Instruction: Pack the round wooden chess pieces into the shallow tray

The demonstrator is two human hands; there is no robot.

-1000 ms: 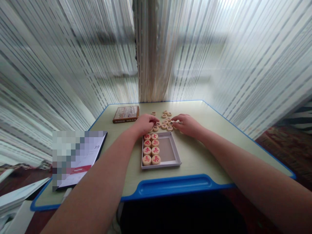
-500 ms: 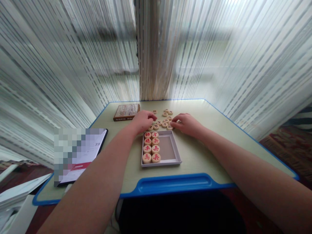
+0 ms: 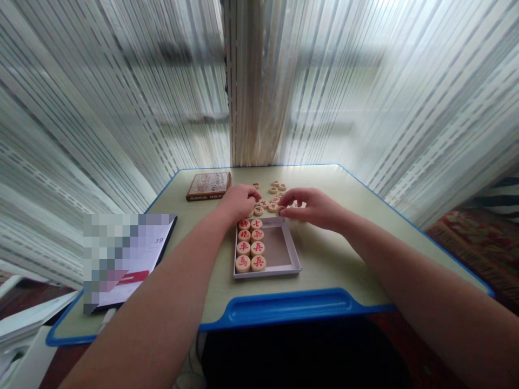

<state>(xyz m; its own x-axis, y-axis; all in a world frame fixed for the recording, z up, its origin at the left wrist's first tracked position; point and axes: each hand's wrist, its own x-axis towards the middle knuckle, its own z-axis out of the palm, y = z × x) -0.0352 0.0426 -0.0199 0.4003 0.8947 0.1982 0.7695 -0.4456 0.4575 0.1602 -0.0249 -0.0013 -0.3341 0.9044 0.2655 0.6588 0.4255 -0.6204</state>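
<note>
My right hand (image 3: 310, 208) has its thumb and fingertips closed round a xiangqi piece (image 3: 279, 211), a round wooden disc just behind the box. My left hand (image 3: 242, 201) is over the left end of the loose pieces, fingers bent and somewhat apart; no piece shows in its grip. Close to its fingertips lies a dark-marked piece (image 3: 258, 210). Between and beyond the hands, several more loose pieces (image 3: 274, 190) are scattered. A shallow white box (image 3: 295, 251) stands in front, with two columns of red-marked pieces (image 3: 258, 248) along its left side.
A brown patterned box (image 3: 209, 185) lies at the table's back left. At the left is a tablet (image 3: 138, 265), partly blurred out. The pale table (image 3: 340, 259) has a blue rim and a blue front tray (image 3: 290, 305). Sheer curtains hang behind.
My right hand has moved slightly left, and its fingertips have closed on the piece at the right front of the group. The left hand stays nearly in place. The view has shifted a little.
</note>
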